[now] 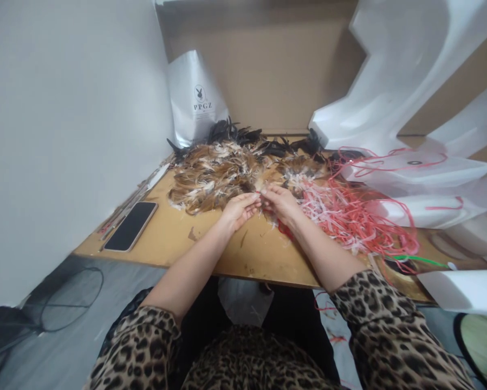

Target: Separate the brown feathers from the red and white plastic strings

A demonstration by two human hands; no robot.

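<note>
My left hand [242,209] and my right hand [279,202] meet over the near edge of a feather pile, fingers closed in a pinch. A pale brown feather [264,177] rises just past my right fingertips and seems held there. What my left fingertips pinch is too small to make out; a speck of red shows between the hands. The loose brown and white feathers [214,173] spread beyond and left of my hands. Beside my right wrist lies a tangled heap of red and pink ribbon strips [341,214].
A phone [131,226] lies on the wooden table [243,254] at left, near thin sticks along the wall. Black feathers [235,131] line the back, before a white printed bag [196,100]. White plastic bags [381,81] and a green strip [420,260] are at right.
</note>
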